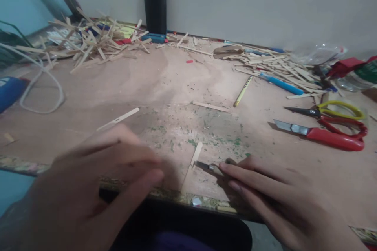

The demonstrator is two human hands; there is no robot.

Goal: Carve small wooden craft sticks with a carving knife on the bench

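My right hand (273, 192) is closed round a small craft knife (216, 169), its blade pointing left. The blade tip touches or lies just over a popsicle stick (197, 153) near the table's front edge. This stick is full width at its rounded far end and narrows to a thin strip toward me. My left hand (103, 180), somewhat blurred, hovers left of the stick, with thumb and forefinger tips brought together. Whatever they pinch, if anything, does not show. Beyond that hand lies another popsicle stick (126, 115) with a small slot in it.
A red-handled utility knife (332, 137) and yellow-and-red-handled scissors (341, 111) lie at right. Behind them are a blue pen-like tool (281, 83), a striped pencil (243, 91) and piled sticks (277, 64). More sticks (91, 43) heap up at back left, near a white cable (60, 94).
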